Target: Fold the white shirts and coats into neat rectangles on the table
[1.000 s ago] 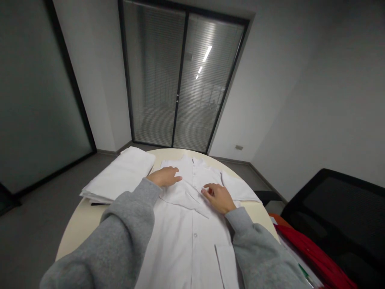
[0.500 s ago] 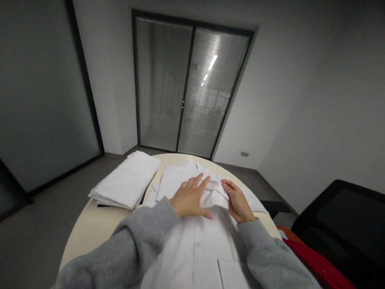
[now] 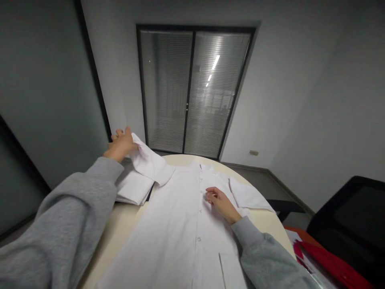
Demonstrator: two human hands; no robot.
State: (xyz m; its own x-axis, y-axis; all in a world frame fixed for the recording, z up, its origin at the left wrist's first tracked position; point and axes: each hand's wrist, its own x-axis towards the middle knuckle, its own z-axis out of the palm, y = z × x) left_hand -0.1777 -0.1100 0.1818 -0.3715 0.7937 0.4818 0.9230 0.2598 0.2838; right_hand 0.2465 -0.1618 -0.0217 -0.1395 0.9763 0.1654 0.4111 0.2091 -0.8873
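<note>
A white buttoned coat [image 3: 177,212] lies spread front side up, its button row running down the middle and a pocket at the lower right. My left hand [image 3: 122,144] is at the far left, closed on the end of the coat's left-side sleeve [image 3: 150,162], which is lifted and stretched over a folded white cloth stack [image 3: 135,186]. Over the upper front, beside the buttons, hovers or rests my right hand [image 3: 221,202]; its fingers are loosely bent and nothing shows in them. The other sleeve [image 3: 249,196] lies flat toward the right edge.
A round cream table [image 3: 120,224] carries the coat and the stack, with something dark under the stack. At the right stands a black chair [image 3: 349,224] with red fabric [image 3: 337,261] and papers near it. Beyond the table is a blind-covered glass window [image 3: 192,92].
My left hand has moved from the coat's upper front to the far left, drawing a sleeve out. The bunched upper part now lies spread. My right hand has shifted left and released the fabric.
</note>
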